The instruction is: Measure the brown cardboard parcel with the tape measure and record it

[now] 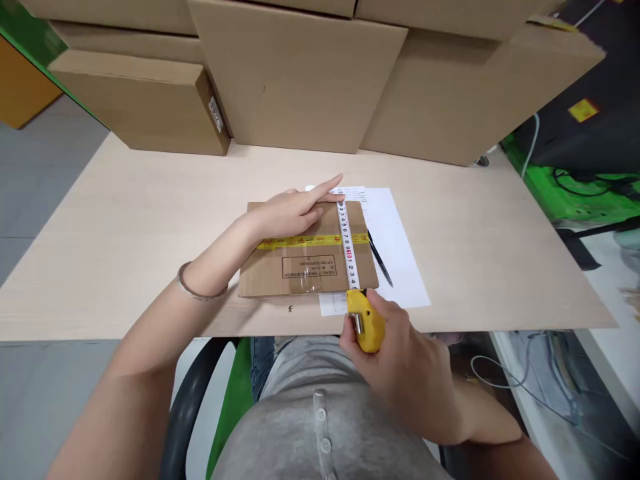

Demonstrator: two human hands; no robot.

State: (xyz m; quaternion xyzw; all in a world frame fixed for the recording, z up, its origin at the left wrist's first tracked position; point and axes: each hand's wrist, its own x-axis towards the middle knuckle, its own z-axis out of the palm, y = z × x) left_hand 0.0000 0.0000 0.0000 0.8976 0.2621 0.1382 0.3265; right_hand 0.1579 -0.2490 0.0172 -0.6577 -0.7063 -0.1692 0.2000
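Observation:
A small brown cardboard box (270,270) with yellow printed tape lies flat near the table's front edge. Across its right part runs the white blade (349,253) of a tape measure, numbers facing up. My right hand (405,360) grips the yellow tape measure case (371,327) at the box's near edge. My left hand (293,212) rests on the box's far left part with fingers stretched out, one fingertip touching the blade's far end. Partly under the box lie white paper sheets (400,260), with a black pen (381,261) on them beside the box.
Large cardboard boxes (300,80) stand along the back of the light wooden table (125,233). A flatter box (145,107) leans at the back left. Cables and a green surface (560,193) are at the right. A chair armrest (193,393) is below the table edge.

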